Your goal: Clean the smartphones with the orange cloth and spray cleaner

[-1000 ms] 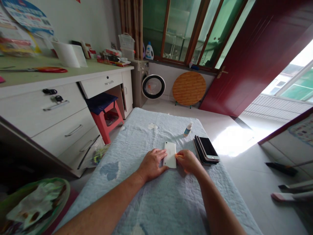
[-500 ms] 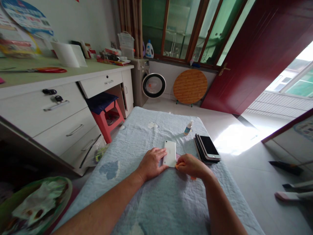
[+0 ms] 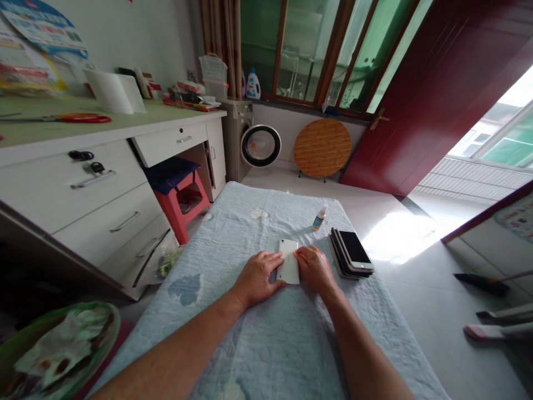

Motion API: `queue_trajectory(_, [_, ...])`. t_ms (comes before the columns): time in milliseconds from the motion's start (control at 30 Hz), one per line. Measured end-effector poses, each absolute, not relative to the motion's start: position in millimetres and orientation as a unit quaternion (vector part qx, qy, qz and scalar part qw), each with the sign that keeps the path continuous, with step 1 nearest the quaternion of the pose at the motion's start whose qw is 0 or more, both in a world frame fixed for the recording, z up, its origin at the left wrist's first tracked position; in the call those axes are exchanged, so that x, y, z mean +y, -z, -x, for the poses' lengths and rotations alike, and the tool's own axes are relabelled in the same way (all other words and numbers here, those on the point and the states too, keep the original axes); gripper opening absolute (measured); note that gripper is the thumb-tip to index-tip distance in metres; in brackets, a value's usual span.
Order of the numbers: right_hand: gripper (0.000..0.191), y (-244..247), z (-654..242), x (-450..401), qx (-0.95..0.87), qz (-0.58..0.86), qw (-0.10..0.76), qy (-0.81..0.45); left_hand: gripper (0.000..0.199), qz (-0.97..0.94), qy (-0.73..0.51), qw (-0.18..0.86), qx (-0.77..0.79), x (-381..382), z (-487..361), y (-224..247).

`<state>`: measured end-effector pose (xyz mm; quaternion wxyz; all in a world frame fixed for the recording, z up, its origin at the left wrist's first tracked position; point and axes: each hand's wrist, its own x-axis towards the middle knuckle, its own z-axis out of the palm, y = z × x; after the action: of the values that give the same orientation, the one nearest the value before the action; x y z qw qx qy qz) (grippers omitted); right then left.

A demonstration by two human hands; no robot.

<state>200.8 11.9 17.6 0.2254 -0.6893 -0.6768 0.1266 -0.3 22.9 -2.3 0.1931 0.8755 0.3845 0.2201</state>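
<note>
A white smartphone [image 3: 288, 266] lies back up on the quilted cloth, its camera at the top left corner. My left hand [image 3: 259, 278] grips it from the left, with fingertips on its back and left edge and the thumb at the bottom edge. Against its right edge, toward the upper part, is my right hand [image 3: 315, 268], fingers pinched round a small orange piece [image 3: 296, 253]. Only a sliver of that orange piece shows, so its kind is unclear. To the right is a stack of several phones and tablets [image 3: 353, 253]. Behind stands a small spray bottle [image 3: 320, 217].
The pale blue quilt [image 3: 250, 344] covers the surface under my hands. On the left are a white desk [image 3: 125, 216] and a red stool [image 3: 179, 203]; a green-rimmed bin [image 3: 114, 319] stands at lower left. A washing machine [image 3: 238, 139] has its round door ajar.
My right hand has slid up along the phone's right edge, away from me, carrying the orange piece from the bottom corner toward the upper part. The left hand stays put.
</note>
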Motion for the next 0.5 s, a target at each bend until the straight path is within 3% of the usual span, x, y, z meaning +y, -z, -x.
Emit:
queue_trajectory(233, [0.018,-29,-200,3,-0.687,0.677,0.172,-0.201,0.053,-0.875,-0.216,0.197,0.386,22,-1,1])
queue_trajectory(500, [0.028,-16,-197,24,-0.657,0.726,0.184,-0.083,0.054,-0.877,-0.221,0.196,0.379,21,0,0])
